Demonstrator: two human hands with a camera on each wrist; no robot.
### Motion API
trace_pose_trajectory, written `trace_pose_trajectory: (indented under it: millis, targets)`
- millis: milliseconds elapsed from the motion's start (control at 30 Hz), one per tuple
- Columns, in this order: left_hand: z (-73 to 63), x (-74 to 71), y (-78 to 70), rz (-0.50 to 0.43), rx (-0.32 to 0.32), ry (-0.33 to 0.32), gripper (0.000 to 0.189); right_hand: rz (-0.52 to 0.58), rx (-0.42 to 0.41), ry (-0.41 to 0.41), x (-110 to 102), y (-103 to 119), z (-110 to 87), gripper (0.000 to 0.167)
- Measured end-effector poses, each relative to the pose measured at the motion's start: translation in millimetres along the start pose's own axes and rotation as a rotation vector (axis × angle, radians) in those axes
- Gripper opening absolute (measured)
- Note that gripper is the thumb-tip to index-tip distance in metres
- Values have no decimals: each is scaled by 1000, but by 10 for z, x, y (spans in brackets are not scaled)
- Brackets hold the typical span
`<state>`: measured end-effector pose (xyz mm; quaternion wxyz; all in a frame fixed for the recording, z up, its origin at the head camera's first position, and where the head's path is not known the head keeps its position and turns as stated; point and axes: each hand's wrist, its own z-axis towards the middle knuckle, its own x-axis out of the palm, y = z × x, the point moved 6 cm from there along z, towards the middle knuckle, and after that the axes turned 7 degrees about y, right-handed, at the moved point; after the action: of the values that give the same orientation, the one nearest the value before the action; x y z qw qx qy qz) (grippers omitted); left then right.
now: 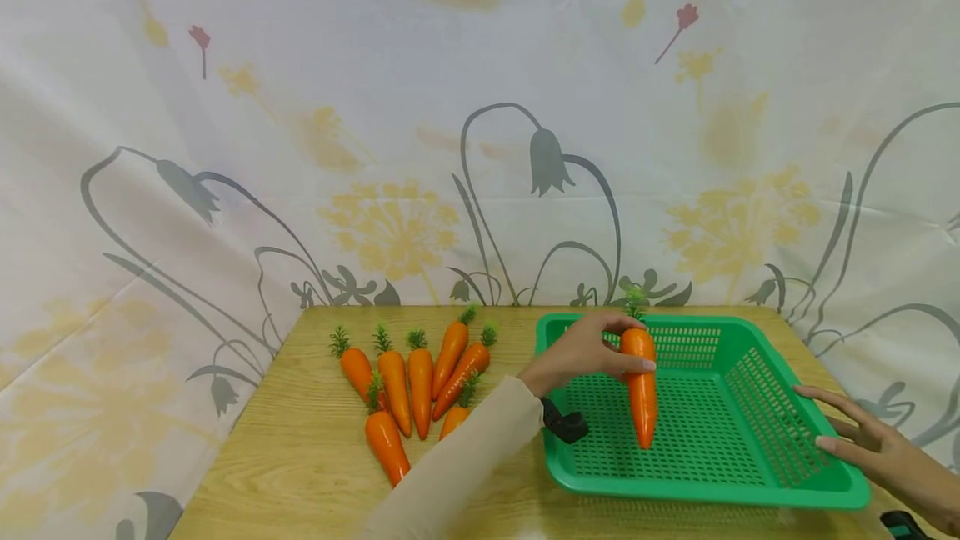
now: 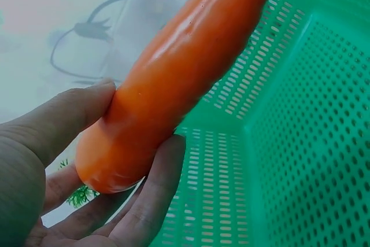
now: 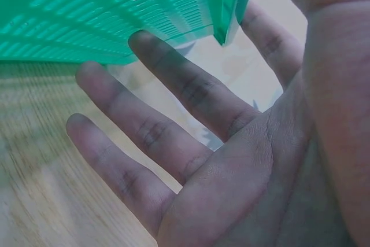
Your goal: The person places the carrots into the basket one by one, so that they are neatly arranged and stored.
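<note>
A pale flower-printed backdrop [image 1: 300,65] rises behind a wood-grained table [image 1: 277,465], where a green basket [image 1: 705,493] sits to the right. On the left of the table lie seven carrots [image 1: 421,390], their leafy tops [image 1: 417,339] mostly toward the far side. From where I stand, the work looks barely begun: none lies on the basket's visible floor. The right hand [image 1: 873,444] is at the basket's right rim — fingers spread and nearly straight, thumb and forefinger appearing to touch the edge. The left hand [image 1: 581,352] reaches over the basket, its grip only as wide as the held carrot [image 1: 642,390] — pinched between thumb and fingers near its thick end, tip angled down toward the near side.
</note>
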<state>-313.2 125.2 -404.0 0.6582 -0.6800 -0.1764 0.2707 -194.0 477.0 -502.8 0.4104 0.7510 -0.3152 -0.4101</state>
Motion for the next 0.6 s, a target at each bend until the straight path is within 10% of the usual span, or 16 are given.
trace_pose_trajectory:
  millis: [600]
  targets:
    - [566,543,249,35,-174,-66,45,66,24,33,-9,-56,13,74]
